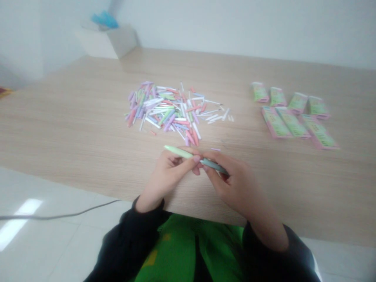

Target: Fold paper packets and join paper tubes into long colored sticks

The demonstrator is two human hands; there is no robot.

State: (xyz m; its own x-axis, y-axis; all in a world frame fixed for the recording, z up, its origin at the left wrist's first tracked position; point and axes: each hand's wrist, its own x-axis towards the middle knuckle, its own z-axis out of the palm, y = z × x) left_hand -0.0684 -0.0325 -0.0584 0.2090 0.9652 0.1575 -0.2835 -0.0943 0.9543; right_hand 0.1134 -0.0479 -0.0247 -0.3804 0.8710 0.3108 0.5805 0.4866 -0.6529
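Note:
My left hand is closed around a light green pen barrel, its rounded end pointing to the upper left. My right hand pinches a grey-blue pen part between thumb and fingers. The two pieces meet end to end at my fingertips, roughly in line; whether they are joined I cannot tell. Beyond my hands lies a loose pile of pen parts in green, purple, pink, blue and white. Thin white sticks with dark tips are scattered at its right side.
Several small green-and-pink boxes lie in two rows at the right of the wooden table. A white box with a blue plastic item stands at the back left. Below, a dark cable runs across the floor.

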